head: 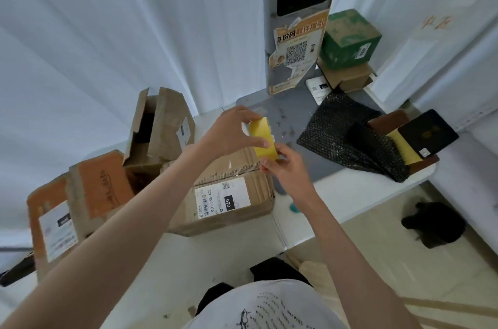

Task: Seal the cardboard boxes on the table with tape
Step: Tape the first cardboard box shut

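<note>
A roll of yellow tape (pixel 262 137) is held up over the table, above the far right corner of a brown cardboard box (pixel 229 194) with a white shipping label. My left hand (pixel 231 132) grips the roll from the left. My right hand (pixel 283 164) pinches the lower end of the yellow tape. The box's top seam shows torn old tape. Behind it stands a taller brown box (pixel 159 129) with open flaps, and at the left lies an orange-and-brown box (pixel 89 194) with a label.
The white table (pixel 350 194) carries a grey stand (pixel 291 118) with a poster and a black screen, black bubble wrap (pixel 347 137), a dark box with a black lid (pixel 420 137), and stacked green and brown boxes (pixel 350 40). A black object (pixel 433 223) lies on the floor.
</note>
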`<state>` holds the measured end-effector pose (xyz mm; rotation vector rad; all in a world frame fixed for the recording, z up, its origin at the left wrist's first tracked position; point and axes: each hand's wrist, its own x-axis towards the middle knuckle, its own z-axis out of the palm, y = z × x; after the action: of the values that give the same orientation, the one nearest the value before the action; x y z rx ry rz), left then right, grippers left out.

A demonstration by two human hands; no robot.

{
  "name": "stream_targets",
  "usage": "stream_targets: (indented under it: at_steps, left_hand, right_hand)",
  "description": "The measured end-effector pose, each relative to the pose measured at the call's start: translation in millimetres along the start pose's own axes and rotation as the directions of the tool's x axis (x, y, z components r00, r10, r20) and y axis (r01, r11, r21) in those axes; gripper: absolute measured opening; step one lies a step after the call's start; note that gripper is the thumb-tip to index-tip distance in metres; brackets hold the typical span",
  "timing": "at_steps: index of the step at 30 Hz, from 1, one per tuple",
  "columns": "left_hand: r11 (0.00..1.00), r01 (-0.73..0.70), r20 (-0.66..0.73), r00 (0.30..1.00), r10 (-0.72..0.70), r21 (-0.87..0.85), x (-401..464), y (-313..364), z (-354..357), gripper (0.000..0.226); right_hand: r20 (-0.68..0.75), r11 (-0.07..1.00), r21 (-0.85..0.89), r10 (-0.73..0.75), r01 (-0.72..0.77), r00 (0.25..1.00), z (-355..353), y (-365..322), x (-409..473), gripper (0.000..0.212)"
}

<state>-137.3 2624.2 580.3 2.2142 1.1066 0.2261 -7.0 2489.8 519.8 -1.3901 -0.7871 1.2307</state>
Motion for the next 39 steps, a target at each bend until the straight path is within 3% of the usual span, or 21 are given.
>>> stream_targets:
  at_steps: [10,14,16,20,25,28,33,39]
  left_hand:
    - [1.000,-0.028,-0.243,0.970,0.024,-0.011,-47.8,14.5,-7.3,0.045]
    - [0.995,-0.021,-0.403,0.915,-0.022,-0.101,-52.3,14.9,-10.8,0.010]
    - [0.995,0.011,-0.449,0.892,-0.057,-0.103,-53.3,13.7,-12.1,0.012]
    - [0.995,0.050,-0.449,0.889,-0.084,-0.086,-55.1,12.5,-10.7,0.012]
    - [1.000,-0.017,-0.479,0.878,0.024,0.018,-63.4,22.2,1.8,0.012]
    - [0.997,-0.075,-0.469,0.881,0.066,-0.002,-66.8,25.9,5.7,0.010]
    - [0.990,-0.122,-0.377,0.922,0.089,-0.065,-77.6,26.3,7.7,0.007]
    - [0.960,-0.027,-0.381,0.921,-0.085,-0.280,-77.4,35.1,10.6,0.010]
  right_hand:
    - [-0.009,0.996,-0.091,0.015,-0.015,1.000,20.5,-11.1,-11.9,0.014]
    - [0.002,0.991,-0.137,0.000,0.000,1.000,21.5,-14.3,-14.7,0.015]
    - [0.014,0.985,-0.170,-0.006,0.008,1.000,22.6,-15.1,-17.0,0.018]
    - [0.045,0.975,-0.216,-0.052,0.061,0.998,24.5,-21.2,-20.9,0.018]
    - [-0.010,0.955,-0.277,-0.115,0.108,0.993,20.4,-29.2,-14.9,0.018]
    - [-0.020,0.963,-0.251,-0.103,0.095,0.994,18.8,-30.5,-12.2,0.007]
    - [-0.033,0.973,-0.225,-0.066,0.057,0.997,17.2,-26.6,-10.3,0.008]
    - [-0.049,0.969,-0.241,-0.072,0.058,0.996,9.4,-21.1,-14.1,0.015]
